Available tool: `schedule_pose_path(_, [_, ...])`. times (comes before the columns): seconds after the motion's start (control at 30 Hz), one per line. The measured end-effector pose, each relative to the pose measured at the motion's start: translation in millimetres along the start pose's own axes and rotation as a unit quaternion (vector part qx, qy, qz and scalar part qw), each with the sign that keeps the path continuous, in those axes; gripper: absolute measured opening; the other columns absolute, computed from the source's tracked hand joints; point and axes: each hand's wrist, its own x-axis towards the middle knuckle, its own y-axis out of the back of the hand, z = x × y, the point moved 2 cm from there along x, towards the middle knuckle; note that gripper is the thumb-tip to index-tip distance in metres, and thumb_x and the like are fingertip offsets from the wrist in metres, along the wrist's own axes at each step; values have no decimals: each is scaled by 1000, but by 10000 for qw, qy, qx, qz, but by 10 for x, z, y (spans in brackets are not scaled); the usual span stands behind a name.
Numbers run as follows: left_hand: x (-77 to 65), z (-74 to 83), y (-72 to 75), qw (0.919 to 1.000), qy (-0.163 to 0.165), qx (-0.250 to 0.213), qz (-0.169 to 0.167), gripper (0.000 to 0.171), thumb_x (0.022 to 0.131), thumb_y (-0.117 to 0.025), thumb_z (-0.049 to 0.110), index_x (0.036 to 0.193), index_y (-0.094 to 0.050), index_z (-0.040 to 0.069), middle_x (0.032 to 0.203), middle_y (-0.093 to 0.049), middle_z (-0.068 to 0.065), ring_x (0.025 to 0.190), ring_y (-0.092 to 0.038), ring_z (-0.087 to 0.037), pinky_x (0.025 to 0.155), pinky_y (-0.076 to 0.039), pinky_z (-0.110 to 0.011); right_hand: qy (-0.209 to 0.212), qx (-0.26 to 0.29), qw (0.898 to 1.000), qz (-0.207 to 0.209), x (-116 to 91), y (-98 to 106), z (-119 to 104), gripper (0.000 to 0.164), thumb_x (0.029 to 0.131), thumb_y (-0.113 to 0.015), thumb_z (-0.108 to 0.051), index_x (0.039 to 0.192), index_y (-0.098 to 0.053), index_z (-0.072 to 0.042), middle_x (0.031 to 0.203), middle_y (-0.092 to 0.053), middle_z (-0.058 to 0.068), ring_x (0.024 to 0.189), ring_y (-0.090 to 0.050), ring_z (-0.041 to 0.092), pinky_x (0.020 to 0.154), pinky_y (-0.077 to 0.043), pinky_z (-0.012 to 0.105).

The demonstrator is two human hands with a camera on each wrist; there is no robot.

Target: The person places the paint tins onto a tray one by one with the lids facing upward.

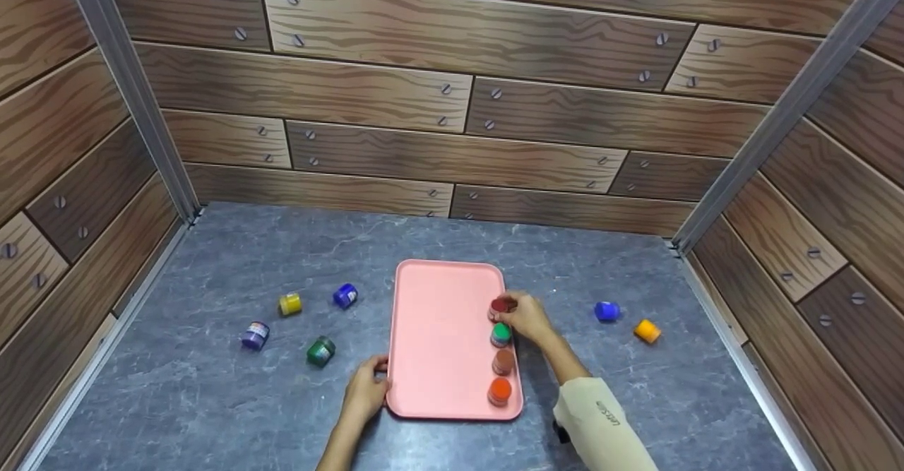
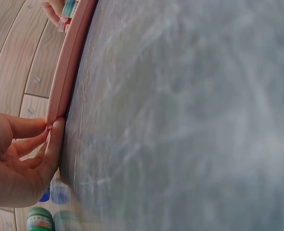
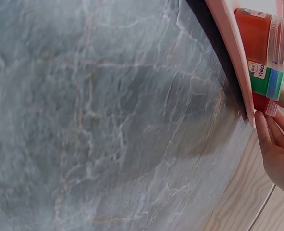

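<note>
A pink tray (image 1: 445, 344) lies on the grey marbled surface. My left hand (image 1: 365, 388) pinches its left rim near the front corner, thumb and fingers on the edge in the left wrist view. At the tray's right side my right hand (image 1: 528, 319) grips a dark red paint jar (image 1: 498, 308), standing at the far end of a row. In front of that jar come a green paint jar (image 1: 501, 335), a brown paint jar (image 1: 503, 362) and an orange-red paint jar (image 1: 499, 391), all upright along the right rim. My right fingers partly cover the dark red jar.
Left of the tray lie a yellow jar (image 1: 289, 304), a blue jar (image 1: 345, 295), a purple jar (image 1: 256, 335) and a dark green jar (image 1: 321, 351). To the right lie another blue jar (image 1: 607, 311) and an orange-yellow jar (image 1: 647, 330). Wood-patterned walls (image 1: 452, 104) enclose the surface.
</note>
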Motion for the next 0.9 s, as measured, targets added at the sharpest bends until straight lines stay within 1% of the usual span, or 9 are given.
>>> schedule_pose_path(0.3, [5,4,-4,10000,36,-70,-44,39,74,-53,-12,112,-54,-12,95,-60,-16,67,-58,-19,47,-49,-27,-25,-34,9997,-239,-7,45,-14,34,71,-72,2,104,-62,9,88,-64,17,82,-61,30,69,-51,36])
schedule_pose_path(0.53, [5,-11,-9,9999,46,-107,-70,40,73,-52,-13,113,-54,-13,94,-60,-16,63,-57,-18,46,-48,-28,242,234,9978,-564,2,237,-41,36,73,-67,5,106,-58,15,96,-61,24,89,-58,37,76,-49,40])
schedule_pose_path(0.6, [7,-15,-9,9999,57,-131,-90,40,73,-52,-13,113,-53,-13,95,-59,-16,64,-57,-18,46,-49,-28,331,230,9979,-516,7,333,-31,34,73,-66,4,104,-59,14,96,-61,24,89,-57,38,78,-48,43])
schedule_pose_path(0.63, [8,-15,-9,9998,79,-141,-107,39,74,-52,-12,113,-53,-12,95,-59,-16,64,-58,-18,46,-49,-28,595,379,9964,-466,70,347,148,31,75,-68,-3,104,-62,7,95,-63,18,88,-59,32,77,-49,39])
schedule_pose_path(0.7, [10,-13,-8,9998,129,-126,-116,39,74,-53,-12,113,-53,-12,96,-59,-16,65,-58,-18,46,-49,-27,594,325,9970,-386,88,453,190,30,75,-69,-4,102,-64,5,95,-64,16,88,-59,30,78,-49,40])
schedule_pose_path(0.73, [12,-12,-8,9998,152,-97,-110,39,74,-53,-12,113,-53,-12,97,-60,-16,66,-59,-18,46,-49,-27,742,261,9966,-258,162,457,401,27,77,-71,-14,100,-67,-2,93,-65,9,85,-60,24,76,-49,35])
schedule_pose_path(0.83, [13,-8,-5,9998,160,-46,-99,38,74,-54,-12,113,-53,-12,97,-60,-17,68,-59,-19,47,-49,-27,676,12,9976,-130,163,637,434,26,78,-70,-13,100,-66,0,93,-65,11,86,-61,25,77,-49,36])
schedule_pose_path(0.87, [13,-8,-4,9999,135,-27,-91,38,74,-54,-12,112,-54,-12,96,-60,-17,68,-59,-19,47,-48,-27,384,-243,9989,-108,100,735,281,25,77,-68,-6,100,-64,6,94,-64,17,87,-60,32,79,-48,41])
schedule_pose_path(0.9, [11,-7,-2,9999,115,-18,-90,38,75,-54,-12,112,-54,-12,96,-60,-17,68,-59,-19,47,-48,-27,307,-307,9990,-70,86,798,278,25,78,-68,-5,100,-64,7,95,-64,18,88,-60,33,79,-48,42])
